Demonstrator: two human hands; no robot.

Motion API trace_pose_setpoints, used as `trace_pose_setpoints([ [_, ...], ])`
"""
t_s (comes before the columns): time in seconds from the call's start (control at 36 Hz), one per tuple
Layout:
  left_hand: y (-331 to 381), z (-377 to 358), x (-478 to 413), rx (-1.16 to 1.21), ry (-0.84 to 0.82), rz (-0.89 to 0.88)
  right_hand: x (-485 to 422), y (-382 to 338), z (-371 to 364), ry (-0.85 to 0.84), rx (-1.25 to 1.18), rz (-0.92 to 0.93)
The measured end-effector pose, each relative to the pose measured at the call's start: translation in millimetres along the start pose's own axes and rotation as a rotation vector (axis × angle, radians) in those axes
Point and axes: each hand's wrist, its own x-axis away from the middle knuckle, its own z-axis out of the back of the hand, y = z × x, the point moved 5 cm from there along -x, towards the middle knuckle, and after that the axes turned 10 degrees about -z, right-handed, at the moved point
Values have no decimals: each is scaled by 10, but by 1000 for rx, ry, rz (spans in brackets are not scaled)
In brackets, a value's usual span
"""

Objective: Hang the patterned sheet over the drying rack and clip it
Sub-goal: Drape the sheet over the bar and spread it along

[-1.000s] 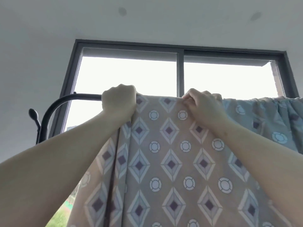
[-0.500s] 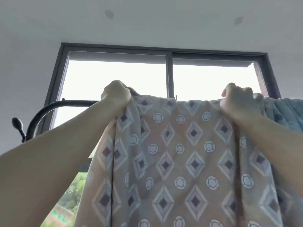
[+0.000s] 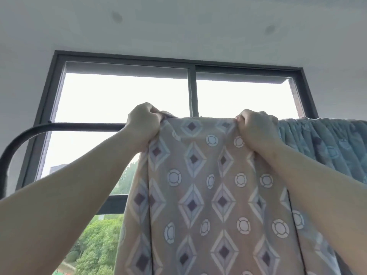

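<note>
White daylight floods a dark-framed window (image 3: 127,96) beneath a pale ceiling (image 3: 188,30) with what may be two recessed lights (image 3: 116,16); green trees (image 3: 95,245) show through the lower pane.

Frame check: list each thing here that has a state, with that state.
patterned sheet, draped over the rack's bar, hanging down, no clip visible.
drying rack, bar bare left of the left hand.
left hand, gripping the sheet's top edge.
right hand, gripping the sheet's top edge.
bunched blue fabric, gathered in folds on the bar, far right.
window, appears shut.
</note>
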Motion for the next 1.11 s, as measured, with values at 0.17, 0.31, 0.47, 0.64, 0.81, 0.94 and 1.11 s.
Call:
trace_pose_setpoints([
  [0.17,175,-238,87,105,-88,-81,52,-405,63,59,116,30],
  [0.31,127,-95,191,79,2,-147,185,-613,-281,-234,-150,143],
  [0.47,28,32,203,-139,-21,-84,120,-517,-230,-144,-227,121],
  [0.64,121,-27,204,-241,-169,-134,178,-496,-188,-64,-182,78],
  [0.81,56,263,16,-182,-5,-68,125,-357,-80,2,-65,-11],
  [0.94,-103,422,-14,-62,59,57,72,-169,-55,4,-63,-29],
  [1.11,-74,143,167,468,-155,376,108,-202,-58,16,-63,-55],
])
